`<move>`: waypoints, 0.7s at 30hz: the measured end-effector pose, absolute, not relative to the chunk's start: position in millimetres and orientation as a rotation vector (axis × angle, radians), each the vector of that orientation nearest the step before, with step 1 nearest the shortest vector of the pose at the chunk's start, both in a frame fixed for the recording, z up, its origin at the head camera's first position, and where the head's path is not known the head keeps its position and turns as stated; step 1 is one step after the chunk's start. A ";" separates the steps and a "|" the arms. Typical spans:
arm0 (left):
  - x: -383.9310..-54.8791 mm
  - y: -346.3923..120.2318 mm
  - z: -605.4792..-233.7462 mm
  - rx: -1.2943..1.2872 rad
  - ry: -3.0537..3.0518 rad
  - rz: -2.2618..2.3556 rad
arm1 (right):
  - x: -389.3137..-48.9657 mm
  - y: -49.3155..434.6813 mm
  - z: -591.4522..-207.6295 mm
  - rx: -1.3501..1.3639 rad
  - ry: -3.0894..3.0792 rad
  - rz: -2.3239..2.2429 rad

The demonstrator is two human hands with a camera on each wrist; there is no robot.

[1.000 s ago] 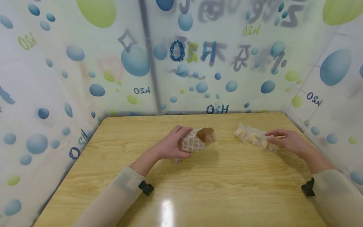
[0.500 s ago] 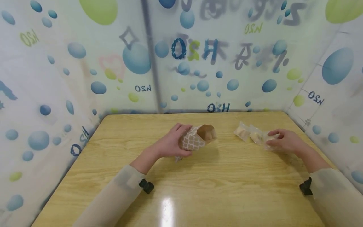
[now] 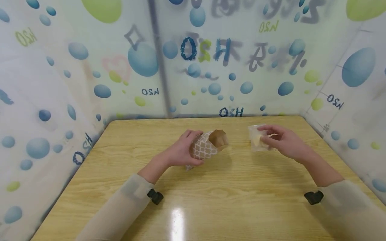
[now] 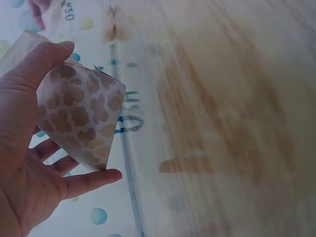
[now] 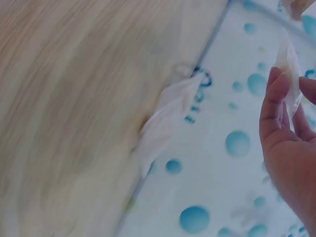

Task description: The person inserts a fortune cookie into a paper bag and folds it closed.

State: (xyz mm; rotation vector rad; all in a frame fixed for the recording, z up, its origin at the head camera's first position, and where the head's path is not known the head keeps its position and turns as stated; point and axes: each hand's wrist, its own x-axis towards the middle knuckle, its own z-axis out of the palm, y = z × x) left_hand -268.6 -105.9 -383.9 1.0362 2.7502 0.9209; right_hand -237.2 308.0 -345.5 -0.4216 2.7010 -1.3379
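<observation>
My left hand (image 3: 179,152) grips a small paper bag (image 3: 204,147) printed with a white lattice on brown. The bag lies tilted, its open brown mouth towards the right; in the left wrist view the thumb and fingers wrap the patterned bag (image 4: 81,108). To the right, my right hand (image 3: 286,142) pinches a clear packet (image 3: 255,140) with something pale yellow inside, between thumb and fingers. The right wrist view shows this packet (image 5: 289,64) held up, apart from the other packets (image 5: 165,118) on the table. Those are mostly hidden behind the hand and packet in the head view.
The wooden table (image 3: 217,197) reaches back to a curtain (image 3: 193,77) printed with blue and green drops. Similar curtain walls flank it left and right. A black clip-like piece (image 3: 155,196) sits at each wrist.
My right hand has lifted the rightmost packet from the row and moved left with it, over the other packets. The left hand and the bag have stayed almost still.
</observation>
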 end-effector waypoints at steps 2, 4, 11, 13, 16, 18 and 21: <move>-268.1 -106.6 -384.5 1.043 2.758 0.913 | -235.1 291.8 -339.9 -0.450 2.645 -1.397; -267.5 -107.2 -384.8 1.048 2.764 0.902 | -233.2 278.1 -335.7 -0.474 2.585 -1.446; -267.5 -108.0 -385.1 1.058 2.773 0.855 | -232.7 242.1 -333.6 -0.578 2.502 -1.422; -267.3 -107.4 -385.9 1.057 2.770 0.845 | -234.7 234.1 -336.3 -0.594 2.510 -1.402; -266.3 -106.2 -387.8 1.061 2.756 0.843 | -237.6 225.3 -338.8 -0.593 2.543 -1.376; -265.6 -105.1 -389.0 1.067 2.744 0.845 | -238.9 221.2 -338.7 -0.586 2.569 -1.369; -264.7 -104.3 -390.0 1.085 2.729 0.839 | -240.5 217.1 -337.2 -0.575 2.620 -1.341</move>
